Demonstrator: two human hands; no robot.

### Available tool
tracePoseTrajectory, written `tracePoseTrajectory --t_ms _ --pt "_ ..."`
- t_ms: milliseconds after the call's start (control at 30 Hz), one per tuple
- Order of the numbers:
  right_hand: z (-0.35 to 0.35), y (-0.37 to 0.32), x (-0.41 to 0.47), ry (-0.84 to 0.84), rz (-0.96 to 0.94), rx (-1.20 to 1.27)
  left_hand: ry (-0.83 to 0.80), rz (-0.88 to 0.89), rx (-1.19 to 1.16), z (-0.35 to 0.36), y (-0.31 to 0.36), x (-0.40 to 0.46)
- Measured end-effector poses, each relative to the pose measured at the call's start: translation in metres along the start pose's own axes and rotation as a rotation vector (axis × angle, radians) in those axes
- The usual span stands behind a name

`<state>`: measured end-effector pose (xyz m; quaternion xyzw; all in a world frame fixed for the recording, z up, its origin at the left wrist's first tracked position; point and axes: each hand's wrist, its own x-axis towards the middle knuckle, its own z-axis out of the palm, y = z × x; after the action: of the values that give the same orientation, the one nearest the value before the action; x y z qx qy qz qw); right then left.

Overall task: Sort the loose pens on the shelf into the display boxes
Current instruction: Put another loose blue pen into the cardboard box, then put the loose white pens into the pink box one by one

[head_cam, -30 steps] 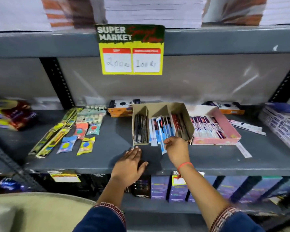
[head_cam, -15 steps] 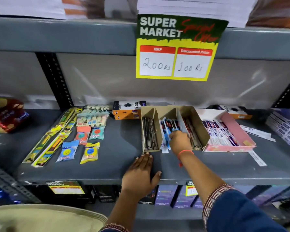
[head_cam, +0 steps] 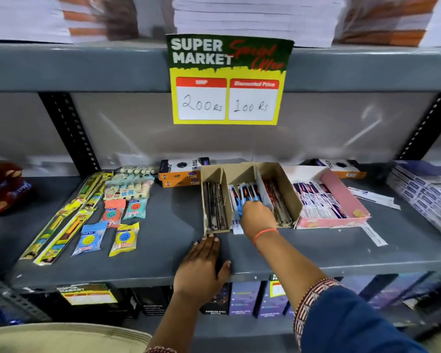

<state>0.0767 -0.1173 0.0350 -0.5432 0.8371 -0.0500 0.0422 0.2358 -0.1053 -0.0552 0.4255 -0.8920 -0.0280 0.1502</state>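
A brown cardboard display box point(head_cam: 289, 187) with three compartments stands on the grey shelf point(head_cam: 163, 250). Dark pens point(head_cam: 215, 207) fill its left slot, blue packed pens point(head_cam: 245, 193) the middle, red pens point(head_cam: 278, 202) the right. My right hand point(head_cam: 257, 217) reaches into the middle slot, fingers closed on the blue packed pens. My left hand point(head_cam: 201, 266) lies flat on the shelf's front edge, just below the box, holding nothing. A pink display box point(head_cam: 341, 189) of purple packed pens sits to the right. Loose packed pens point(head_cam: 372, 197) lie beside it.
Erasers and ruler packs point(head_cam: 87, 212) lie on the shelf's left part. Orange-black boxes point(head_cam: 181, 174) stand behind the brown box. White stacked packs point(head_cam: 425, 194) sit at far right. A yellow price sign point(head_cam: 227, 80) hangs from the upper shelf. Bottle boxes point(head_cam: 242, 299) fill the shelf below.
My right hand has pushed deeper into the middle slot with the blue pens. The camera has come closer to the shelf. My left hand stays on the shelf edge.
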Motion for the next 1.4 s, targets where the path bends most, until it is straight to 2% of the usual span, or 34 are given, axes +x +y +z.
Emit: tracePoseTrajectory --t_ms 200,300,433,533,633,700,800,867,967,1233,1400 --pt "-0.007 0.012 -0.009 0.060 -0.054 0.078 -0.035 -0.085 0.015 0.002 0.022 0.001" --pt "-0.014 0.034 -0.018 0.217 -0.070 0.187 -0.032 -0.042 0.016 0.005 0.055 0.005" --pt "-0.025 0.086 -0.021 0.472 -0.050 0.336 0.039 0.125 0.033 0.019 0.116 0.021" --pt "-0.038 0.146 -0.016 0.717 0.056 0.492 0.024 0.199 0.005 0.029 0.162 0.038" --pt "-0.044 0.216 -0.010 0.801 0.315 0.678 -0.084 0.196 -0.056 0.037 0.203 0.054" --pt "-0.039 0.257 -0.006 0.692 0.462 0.662 -0.176 0.205 -0.044 0.044 0.220 0.065" --pt "-0.023 0.296 -0.007 0.201 0.459 0.389 -0.215 0.232 0.022 0.058 0.239 0.080" --pt "-0.018 0.300 -0.008 -0.023 0.414 0.330 -0.231 0.235 0.052 0.062 0.242 0.087" --pt "-0.019 0.297 -0.003 -0.060 0.390 0.355 -0.225 0.221 0.061 0.064 0.242 0.089" --pt "-0.022 0.304 0.013 -0.136 0.503 0.584 -0.186 0.200 0.009 0.057 0.241 0.085" --pt "-0.025 0.307 0.007 -0.107 0.567 0.690 -0.230 0.224 0.008 0.056 0.238 0.089"
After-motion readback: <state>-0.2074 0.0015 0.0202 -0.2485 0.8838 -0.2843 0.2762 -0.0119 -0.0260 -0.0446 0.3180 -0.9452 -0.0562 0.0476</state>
